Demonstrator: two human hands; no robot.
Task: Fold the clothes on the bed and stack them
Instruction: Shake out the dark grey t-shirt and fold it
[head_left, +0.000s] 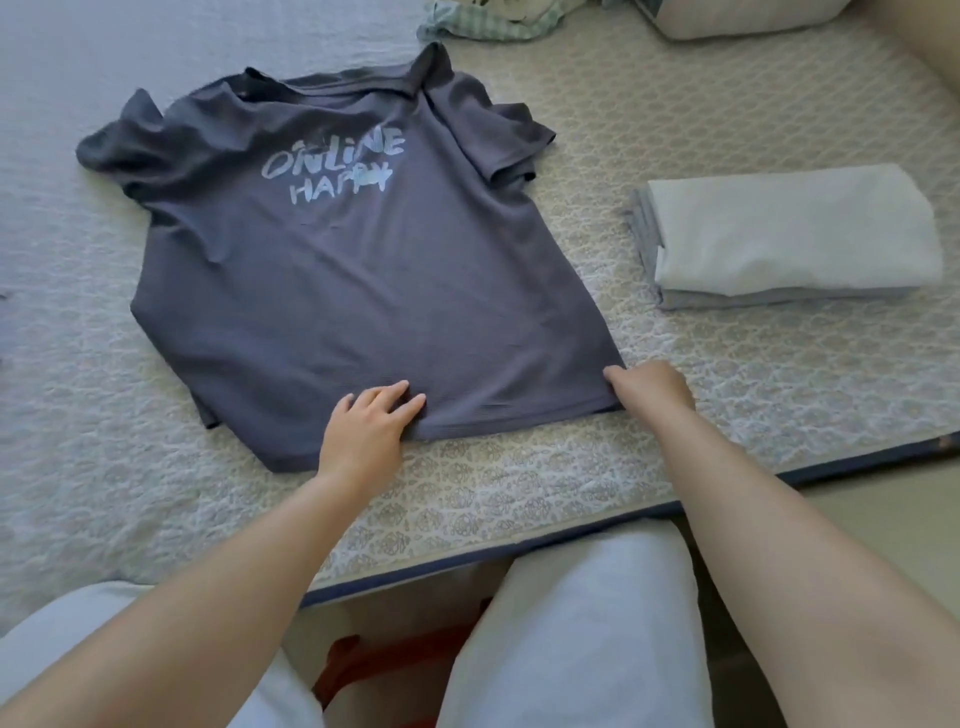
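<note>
1. Done, as far as can be judged: a stack of folded clothes (789, 241) sits on the right side of the bed (701, 130), a white piece on top with pale blue-grey layers showing beneath it. How many pieces it holds cannot be told.
2. In hand: a dark grey T-shirt (332, 270) printed "ONLINE HAPPY" lies spread front-up in the middle of the bed, collar far, hem near. Its sleeves are rumpled and no fold has been made in it yet.
3. The left hand (366, 431) rests on the near hem with fingers spread fairly straight, seemingly pressing the cloth flat. The right hand (652, 387) is at the near right hem corner with fingers curled, apparently pinching it.
4. This looks like smoothing before the first fold.
5. Left to do: fold this shirt and place it on the stack, then deal with the crumpled green-checked clothes (483, 18) at the far edge.
</note>
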